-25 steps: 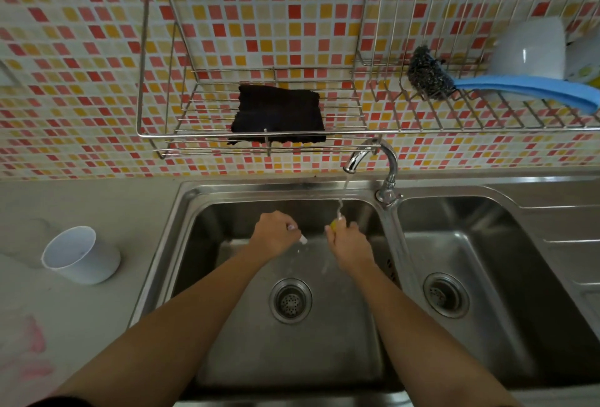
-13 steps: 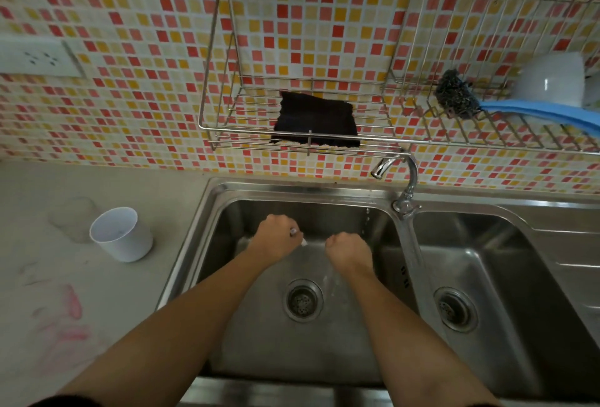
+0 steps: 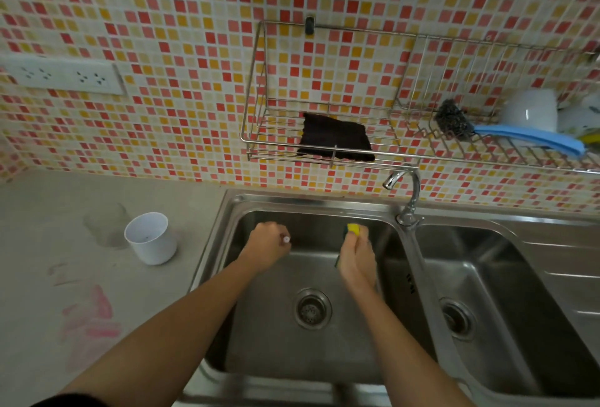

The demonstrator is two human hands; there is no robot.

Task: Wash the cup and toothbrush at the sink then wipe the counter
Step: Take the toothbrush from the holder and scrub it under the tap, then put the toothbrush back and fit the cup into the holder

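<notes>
Head view: toothbrush-washing step in hand, by my judgement. Left hand (image 3: pixel 268 246) fisted over left basin of stainless steel double sink (image 3: pixel 308 202), fingers curled round thin white toothbrush (image 3: pixel 286 239), only tip showing. Right hand (image 3: pixel 357 254) pinches yellow-green sponge (image 3: pixel 353 229) below chrome tap (image 3: pixel 404 189). White plastic cup (image 3: pixel 151 238) upright on grey counter (image 3: pixel 48 212), left of sink. Next likely: scrub brush, then fetch cup; pink smear (image 3: pixel 91 325) awaits wiping.

Wall (image 3: pixel 162 1): mosaic tile, red, pink, yellow, cream. Socket strip (image 3: pixel 61 77): white, left. Wire rack (image 3: pixel 324 155): steel, wall-hung, holding black cloth (image 3: pixel 334 137), scourer (image 3: pixel 451 119), white bowl (image 3: pixel 529 109). Counter (image 3: pixel 48 228): grey, pink-stained. Sink (image 3: pixel 308 202): steel, double, with tap (image 3: pixel 412 192).
</notes>
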